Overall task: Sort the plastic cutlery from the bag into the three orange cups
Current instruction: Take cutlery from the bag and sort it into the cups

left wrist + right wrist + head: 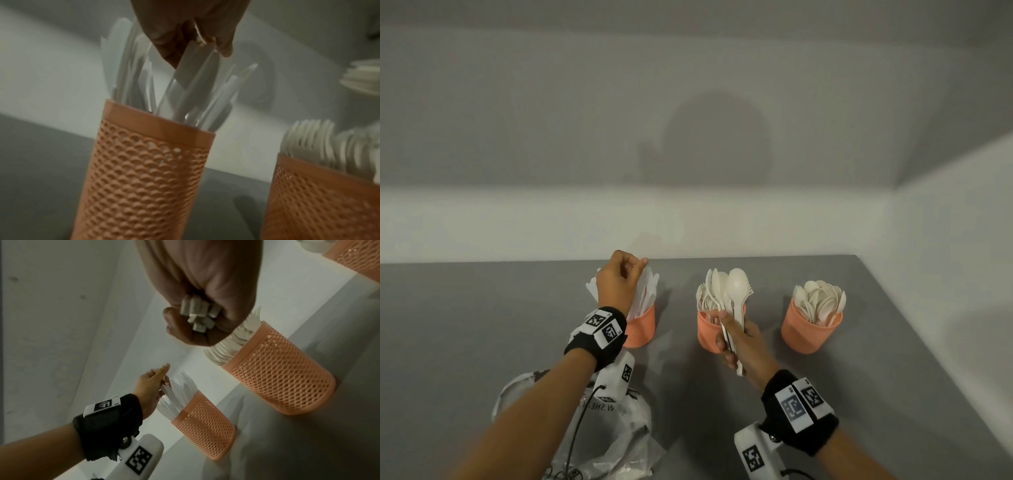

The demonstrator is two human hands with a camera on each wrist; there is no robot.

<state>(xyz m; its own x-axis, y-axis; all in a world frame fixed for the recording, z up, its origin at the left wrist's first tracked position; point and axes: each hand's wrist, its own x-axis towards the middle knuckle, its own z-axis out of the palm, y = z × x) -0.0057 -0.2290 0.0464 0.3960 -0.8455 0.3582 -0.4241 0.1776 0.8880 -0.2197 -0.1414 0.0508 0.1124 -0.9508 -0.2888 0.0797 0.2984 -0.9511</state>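
Three orange mesh cups stand in a row on the grey table. White knives fill the left cup (642, 330) (148, 162) (205, 426). My left hand (633, 270) (205, 43) (162, 378) is just above it and pinches the top of a white knife (195, 71) whose lower end is inside the cup. The middle cup (707, 337) (320, 194) (277, 378) holds forks. The right cup (811, 330) (353, 259) holds spoons. In front of the middle cup, my right hand (732, 339) (222, 308) grips a bundle of spoons (736, 291) by the handles (197, 316), bowls up.
A crumpled clear plastic bag (626, 435) lies near the table's front edge under my left forearm. A pale wall runs behind the cups, and another closes the table's right side. Bare grey table lies left of the cups.
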